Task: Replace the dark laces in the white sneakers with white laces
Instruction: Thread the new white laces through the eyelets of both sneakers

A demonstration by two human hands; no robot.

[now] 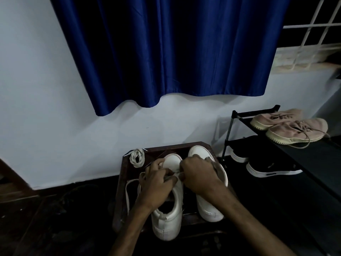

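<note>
Left hand point(156, 183) and right hand point(199, 174) meet over the near sneaker point(169, 224) on the table point(123, 174), pinching a white lace point(126, 194) at its eyelets, relacing seemingly half-done; a coiled white lace point(137, 157) beyond its toe awaits the other sneaker point(208, 207)

Blue curtain point(166, 52) over pale wall point(46, 108), pink shoes point(295, 130) atop black rack point(311, 156); black shoes point(271, 167) beneath

Dim room, pale wall point(55, 108), blue curtain point(166, 48), barred window point(313, 30), black shoe rack point(304, 154)
</note>
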